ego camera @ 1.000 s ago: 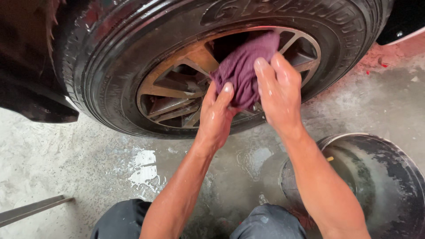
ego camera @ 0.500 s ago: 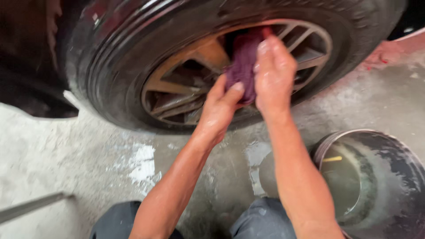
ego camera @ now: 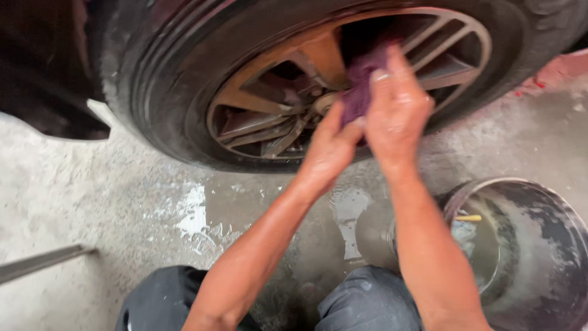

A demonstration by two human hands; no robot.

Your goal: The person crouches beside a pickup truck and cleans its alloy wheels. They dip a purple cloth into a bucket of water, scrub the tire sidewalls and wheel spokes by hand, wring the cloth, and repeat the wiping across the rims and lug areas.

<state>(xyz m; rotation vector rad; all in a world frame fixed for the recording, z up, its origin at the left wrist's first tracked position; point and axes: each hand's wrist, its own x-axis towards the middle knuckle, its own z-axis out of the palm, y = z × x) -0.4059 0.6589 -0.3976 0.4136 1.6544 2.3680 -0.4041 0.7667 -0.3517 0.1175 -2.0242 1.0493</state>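
Down at ground level, both hands work a purple cloth (ego camera: 362,86) against the wheel (ego camera: 288,98) of a car. The right hand (ego camera: 397,110) is curled over the cloth from the front, its fingers bent and pressing the bunched fabric against the spokes near the hub; the skin looks wet. The left hand (ego camera: 327,150) sits just below and to the left of it, fingers pointing up and touching the lower edge of the same cloth, partly closed on it, though how firmly it grips I cannot tell because of blur. The cloth lies between the two hands and the rim, wadded up, with its upper part reaching into a gap between spokes. The rim is a bronze-toned alloy with thin spokes, set in a black tyre (ego camera: 147,92) that rests on a wet concrete floor (ego camera: 122,202). A puddle with a little foam (ego camera: 196,214) lies on the floor just in front of the tyre. To the right, near the right forearm, stands a dark, scuffed bucket (ego camera: 539,214) holding murky water. The person's knees in dark trousers (ego camera: 367,300) show at the bottom edge, and a grey metal bar (ego camera: 43,260) lies at the lower left
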